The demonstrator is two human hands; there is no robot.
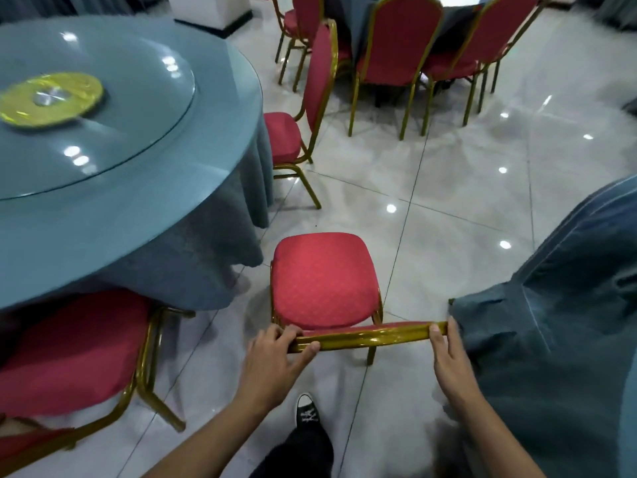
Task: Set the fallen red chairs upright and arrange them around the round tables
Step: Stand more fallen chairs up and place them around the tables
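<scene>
The floor is glossy pale grey tile with thin dark joints, and it mirrors spots of ceiling light. On the left stands a round desk under a blue-grey cloth that hangs in folds to the floor; a glass turntable lies on top with a yellow disc at its centre. A second cloth-covered round desk fills the right edge, and a third shows at the top, ringed by upright red chairs with gold frames.

The red chair in hand stands upright on the floor between the left and right desks, seen from above and behind. Its padded seat is red fabric with a fine dotted weave, and the gold metal frame is shiny; one rear leg shows below the backrest. The left hand is clamped on the left end of the gold top rail of the backrest, fingers curled over it and thumb beneath. The right hand grips the right end of the same rail, close beside the hanging cloth.

Another red chair stands tucked against the far side of the left desk, and one more sits partly under its near edge. A black sneaker steps on the tile below the hands.
</scene>
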